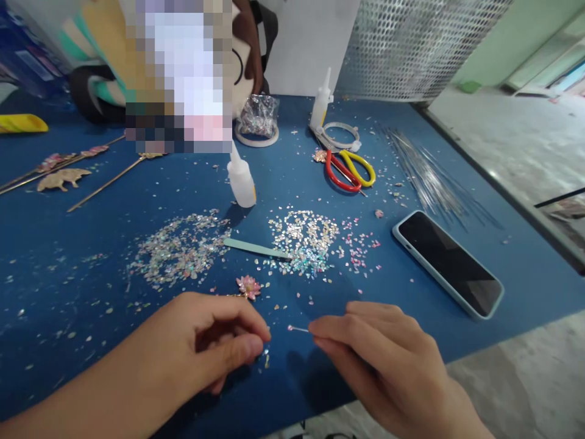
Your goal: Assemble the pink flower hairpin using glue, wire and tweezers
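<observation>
The right hand (388,360) pinches a thin pin (300,330) between the ends of thumb and fingers (331,327), its small pinkish tip jutting over the bench (292,183) toward the left hand (201,341). There, thumb and forefinger curl near each other, apart from that tip; I can't tell whether they grip anything. A pink flower ornament (249,286) lies just beyond the left hand, near glittering chips (308,235).
</observation>
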`<state>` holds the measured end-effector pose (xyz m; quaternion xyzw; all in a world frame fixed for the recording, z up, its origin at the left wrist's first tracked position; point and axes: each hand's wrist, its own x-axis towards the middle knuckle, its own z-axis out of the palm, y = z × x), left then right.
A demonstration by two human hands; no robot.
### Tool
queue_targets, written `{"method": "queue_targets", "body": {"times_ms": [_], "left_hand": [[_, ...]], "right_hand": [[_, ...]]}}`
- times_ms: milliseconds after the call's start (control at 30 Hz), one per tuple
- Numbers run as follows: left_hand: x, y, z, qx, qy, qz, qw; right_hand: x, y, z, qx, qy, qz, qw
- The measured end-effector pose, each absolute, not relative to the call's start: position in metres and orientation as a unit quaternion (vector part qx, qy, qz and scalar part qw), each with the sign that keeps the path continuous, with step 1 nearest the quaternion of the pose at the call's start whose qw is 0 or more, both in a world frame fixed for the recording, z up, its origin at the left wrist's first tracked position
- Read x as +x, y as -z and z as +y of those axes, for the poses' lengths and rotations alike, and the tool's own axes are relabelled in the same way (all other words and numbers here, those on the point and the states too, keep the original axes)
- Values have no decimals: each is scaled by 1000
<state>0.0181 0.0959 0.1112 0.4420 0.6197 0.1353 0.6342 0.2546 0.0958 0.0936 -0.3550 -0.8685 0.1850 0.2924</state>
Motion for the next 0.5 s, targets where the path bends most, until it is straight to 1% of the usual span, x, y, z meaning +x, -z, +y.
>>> {"method": "queue_targets", "body": {"times_ms": [100, 200, 333, 500], "left_hand": [[20, -108, 102, 350, -129, 558, 741], [18, -101, 103, 307, -124, 497, 802], [16, -96, 103, 284, -124, 447, 839], [16, -99, 103, 284, -90, 447, 843]], "right_hand": [[255, -91, 95, -325, -201, -875, 297], [254, -90, 94, -301, -208, -884, 290], [250, -91, 96, -287, -213, -891, 280], [247, -94, 99, -281, -210, -901, 256]]}}
